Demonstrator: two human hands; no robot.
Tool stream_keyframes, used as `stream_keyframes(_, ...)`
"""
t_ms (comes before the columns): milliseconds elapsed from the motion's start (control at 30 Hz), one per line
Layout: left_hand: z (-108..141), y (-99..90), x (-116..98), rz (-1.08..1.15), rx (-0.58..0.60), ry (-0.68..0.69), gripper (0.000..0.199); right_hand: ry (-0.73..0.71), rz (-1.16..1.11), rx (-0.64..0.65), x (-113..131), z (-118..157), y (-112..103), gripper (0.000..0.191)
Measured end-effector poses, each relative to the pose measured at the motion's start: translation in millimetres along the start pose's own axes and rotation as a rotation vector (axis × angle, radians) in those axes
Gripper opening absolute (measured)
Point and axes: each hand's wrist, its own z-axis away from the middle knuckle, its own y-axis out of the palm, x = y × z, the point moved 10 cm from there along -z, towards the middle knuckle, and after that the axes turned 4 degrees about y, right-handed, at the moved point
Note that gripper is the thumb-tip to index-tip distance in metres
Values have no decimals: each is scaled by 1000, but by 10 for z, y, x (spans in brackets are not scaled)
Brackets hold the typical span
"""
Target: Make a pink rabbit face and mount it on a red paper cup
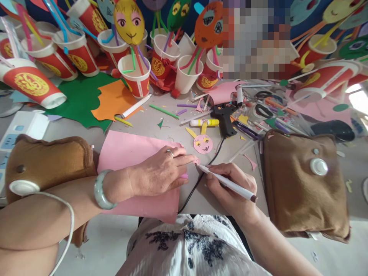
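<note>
My left hand, with a ring and a pale bangle, rests across a pink paper sheet. Its fingers are stretched out, and the index fingertip presses on a small pink paper disc. In my right hand is a white marker pen with a dark brown end. The pen's tip touches or nearly touches the disc's lower edge. Just beyond lies a pink paper face with drawn eyes, a mouth and two yellow ears. A yellow-and-white marker is behind it.
A black glue gun trails its cord between my hands. Brown padded cushions flank me, one left and one right. Red-and-white paper cups with straw-and-paper figures line the back. Paper scraps, straws and orange paper lie about.
</note>
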Motion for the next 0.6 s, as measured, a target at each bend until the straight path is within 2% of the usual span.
stream_keyframes(600,4,-3,-3,-2,5,-4,26,24,38,-18,-8,-4,-38,7)
